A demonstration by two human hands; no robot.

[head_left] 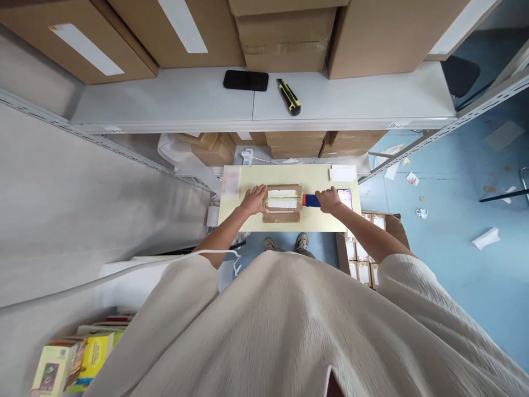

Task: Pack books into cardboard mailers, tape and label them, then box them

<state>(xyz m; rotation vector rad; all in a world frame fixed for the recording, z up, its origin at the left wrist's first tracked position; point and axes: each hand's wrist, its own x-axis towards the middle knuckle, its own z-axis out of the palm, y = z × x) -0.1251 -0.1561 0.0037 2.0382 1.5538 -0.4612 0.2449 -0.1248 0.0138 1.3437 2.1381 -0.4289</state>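
On a pale yellow table stands a small flat cardboard box (281,217), with white labelled paper (281,203) in its middle. My left hand (254,199) rests against the box's left end, its fingers stretched out and the thumb apart. My right hand (329,200) is closed around the blue handle (313,200) of a tool with an orange-red collar. A thin straight line, apparently the tool's metal blade or shaft, runs left from the collar across the white paper. The tool's exact kind is too small to make out.
A phone (344,196) and white labels (343,173) lie on the table's right. The grey shelf (177,102) ahead bears cartons, a black phone (246,80) and a yellow-black utility knife (289,97). A carton of small packs (363,255) stands lower right; books (95,355) are lower left.
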